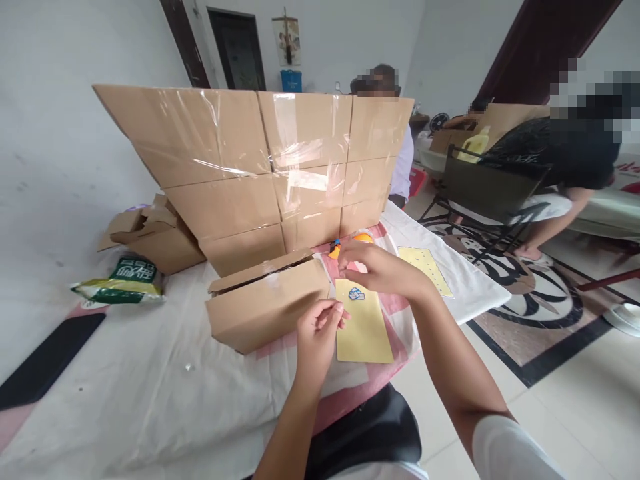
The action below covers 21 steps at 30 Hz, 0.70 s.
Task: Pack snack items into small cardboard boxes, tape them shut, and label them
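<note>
A yellow sheet [364, 337] lies on the cloth-covered table, with a small blue-and-white piece [357, 294] near its top. Over the sheet's left edge is my left hand [320, 320], thumb and fingertips pressed together; what it pinches, if anything, is too small to name. My right hand [367, 267] hovers above the sheet's upper part, its fingers curled toward the thumb, and whether something small sits between them cannot be made out. An orange-and-blue object [335, 249] lies just behind the right hand. Left of my hands sits a closed cardboard box [270, 307].
A tall wall of taped cardboard [240, 180] stands behind the box. Another yellow sheet [427, 267] lies right on the table [150, 373]. Snack bag [127, 280] and open carton [160, 237] are at left. People sit beyond; a chair [485, 187] stands right.
</note>
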Available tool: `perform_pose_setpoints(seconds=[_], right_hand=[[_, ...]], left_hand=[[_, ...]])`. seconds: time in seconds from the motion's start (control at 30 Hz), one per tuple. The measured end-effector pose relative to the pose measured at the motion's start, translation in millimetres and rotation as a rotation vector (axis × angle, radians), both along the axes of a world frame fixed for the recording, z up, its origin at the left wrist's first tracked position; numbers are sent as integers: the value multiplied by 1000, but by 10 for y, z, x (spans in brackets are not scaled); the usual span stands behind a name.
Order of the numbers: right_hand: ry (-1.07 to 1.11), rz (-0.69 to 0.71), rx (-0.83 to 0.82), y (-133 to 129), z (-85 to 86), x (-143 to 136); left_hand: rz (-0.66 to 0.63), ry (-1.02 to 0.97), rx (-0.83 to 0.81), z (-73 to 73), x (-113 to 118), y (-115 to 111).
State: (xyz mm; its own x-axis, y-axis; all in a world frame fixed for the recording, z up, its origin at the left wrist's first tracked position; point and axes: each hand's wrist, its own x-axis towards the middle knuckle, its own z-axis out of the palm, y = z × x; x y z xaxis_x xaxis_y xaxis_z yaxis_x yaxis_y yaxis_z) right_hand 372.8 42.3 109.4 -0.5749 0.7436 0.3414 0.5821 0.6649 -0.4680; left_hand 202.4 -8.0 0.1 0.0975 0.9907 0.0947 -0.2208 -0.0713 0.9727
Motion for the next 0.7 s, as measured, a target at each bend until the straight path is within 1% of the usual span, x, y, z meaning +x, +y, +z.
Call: perform_pose_setpoints(seconds=[0.1, 0.2, 0.3, 0.37, 0.47, 0.63, 0.7], right_hand=[[-18, 49, -62, -20, 108, -125], [-51, 157, -129, -82, 150, -275], [-57, 233, -109, -60, 136, -401], [-73, 213, -83, 4, 112, -465], [-94, 192, -90, 96, 80, -547], [-86, 284, -82, 142, 89, -663], [-62, 319, -43, 167, 113, -699]], left_hand=[[80, -4, 10, 65, -141, -60], [132, 6, 37, 115, -245, -74], [152, -3, 55, 121, -302, -55], [175, -15, 57, 112, -333, -39], [224, -6, 55, 100, -398, -23], [316, 81, 75, 102, -521, -28], [308, 71, 74, 114, -554, -50]])
